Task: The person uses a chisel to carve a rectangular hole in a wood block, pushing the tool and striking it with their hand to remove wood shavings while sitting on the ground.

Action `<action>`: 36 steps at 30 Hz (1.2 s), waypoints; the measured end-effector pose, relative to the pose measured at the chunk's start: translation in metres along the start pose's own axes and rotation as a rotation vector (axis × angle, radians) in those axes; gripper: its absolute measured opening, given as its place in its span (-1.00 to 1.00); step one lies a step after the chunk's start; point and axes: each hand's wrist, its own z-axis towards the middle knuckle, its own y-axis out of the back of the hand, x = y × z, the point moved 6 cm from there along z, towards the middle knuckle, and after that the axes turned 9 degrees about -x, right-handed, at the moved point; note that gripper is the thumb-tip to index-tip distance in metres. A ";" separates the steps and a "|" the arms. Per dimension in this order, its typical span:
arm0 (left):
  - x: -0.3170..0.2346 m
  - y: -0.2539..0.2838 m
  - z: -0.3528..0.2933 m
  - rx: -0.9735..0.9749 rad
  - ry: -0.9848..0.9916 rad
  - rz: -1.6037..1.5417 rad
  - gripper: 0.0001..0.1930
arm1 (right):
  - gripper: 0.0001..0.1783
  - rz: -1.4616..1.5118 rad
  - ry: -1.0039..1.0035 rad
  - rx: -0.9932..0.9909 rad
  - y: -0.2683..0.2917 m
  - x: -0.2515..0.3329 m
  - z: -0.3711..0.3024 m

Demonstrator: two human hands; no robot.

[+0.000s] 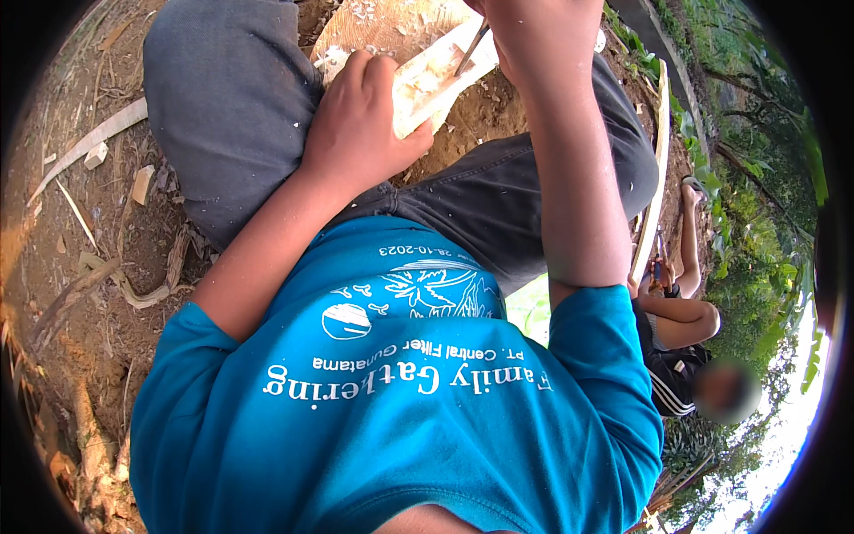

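Observation:
A pale, partly hollowed piece of wood (425,87) lies aslant between my knees, its cut face rough and light. My left hand (366,120) is closed round its near left side, with the thumb along the near end. Up at the top edge, my right hand (544,34) grips a carving tool (473,48) with a narrow metal blade. The blade's tip touches the hollowed face; the handle is hidden in the hand and beyond the frame. Under the wood sits a broad wooden block (374,25) sprinkled with shavings.
My legs in dark trousers (227,107) flank the work. Wood offcuts (142,184), a curved strip (102,133) and roots lie on the soil at left. At right are a long pale wood strip (656,173), a seated person (680,320) and green plants.

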 end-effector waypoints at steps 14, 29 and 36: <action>0.003 -0.001 -0.001 0.064 0.076 0.011 -0.38 | -0.66 0.004 0.213 -0.132 0.010 -0.002 -0.030; 0.002 0.002 -0.002 0.020 0.087 0.058 -0.37 | -0.59 0.471 -0.008 -0.248 0.103 0.013 -0.056; 0.001 0.003 -0.002 0.008 0.090 0.029 -0.40 | -0.59 0.252 -0.088 -0.140 0.034 0.025 -0.018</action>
